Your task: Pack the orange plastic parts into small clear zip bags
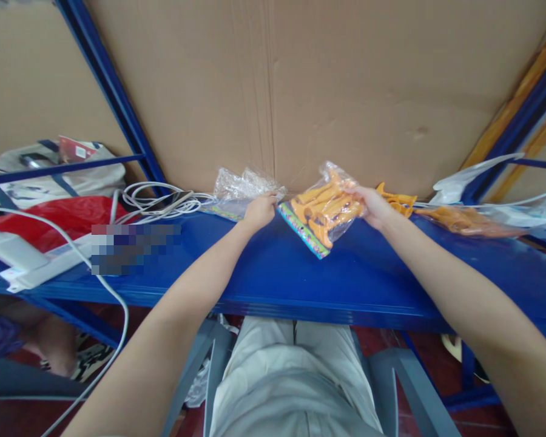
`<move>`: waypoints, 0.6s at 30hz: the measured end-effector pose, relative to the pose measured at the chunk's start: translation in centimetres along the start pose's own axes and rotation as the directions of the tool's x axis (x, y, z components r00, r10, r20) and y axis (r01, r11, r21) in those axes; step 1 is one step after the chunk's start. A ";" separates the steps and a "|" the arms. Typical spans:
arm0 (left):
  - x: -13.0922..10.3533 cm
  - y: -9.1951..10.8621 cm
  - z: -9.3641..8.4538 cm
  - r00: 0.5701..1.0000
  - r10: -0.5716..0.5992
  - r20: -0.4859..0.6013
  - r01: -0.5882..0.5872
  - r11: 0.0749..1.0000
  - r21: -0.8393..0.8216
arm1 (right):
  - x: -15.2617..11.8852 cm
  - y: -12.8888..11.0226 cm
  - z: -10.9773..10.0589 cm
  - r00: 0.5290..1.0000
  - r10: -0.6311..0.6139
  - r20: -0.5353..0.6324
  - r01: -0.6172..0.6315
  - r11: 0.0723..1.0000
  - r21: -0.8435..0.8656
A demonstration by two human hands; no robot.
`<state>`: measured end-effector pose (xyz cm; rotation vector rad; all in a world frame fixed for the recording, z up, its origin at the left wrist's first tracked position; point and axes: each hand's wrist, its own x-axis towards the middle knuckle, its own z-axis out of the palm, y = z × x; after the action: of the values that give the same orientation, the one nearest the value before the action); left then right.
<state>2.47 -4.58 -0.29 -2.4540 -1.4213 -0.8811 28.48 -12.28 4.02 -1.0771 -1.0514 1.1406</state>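
Observation:
My right hand [374, 207] grips a clear plastic bag [324, 209] by its right side, holding it tilted above the blue shelf. Several orange plastic pieces fill this bag, and a colourful printed header strip runs along its lower left edge. To the left, my left hand [260, 211] is closed at the edge of some crinkled clear plastic bags [243, 184] lying at the back; its fingertips are partly hidden, but they appear to pinch the plastic. Behind my right hand lie loose orange plastic pieces [397, 199].
The blue shelf [273, 273] backs onto a cardboard wall [346, 79]. At left are coiled white cables [157, 200], a red plastic bag [73, 218], a white power strip [50, 267] and a cloth bag [91, 173]. More orange pieces in plastic [468, 220] lie at right.

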 end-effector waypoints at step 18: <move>0.6 -1.7 1.2 0.989 0.109 0.102 -0.108 0.994 -0.016 | -5.2 -4.9 -19.0 0.631 -0.322 -0.706 0.275 0.944 -0.186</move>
<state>1.79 -2.76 -1.16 -2.5914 -1.3023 -0.7511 47.30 -19.76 5.25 -1.1995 -0.5752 0.3201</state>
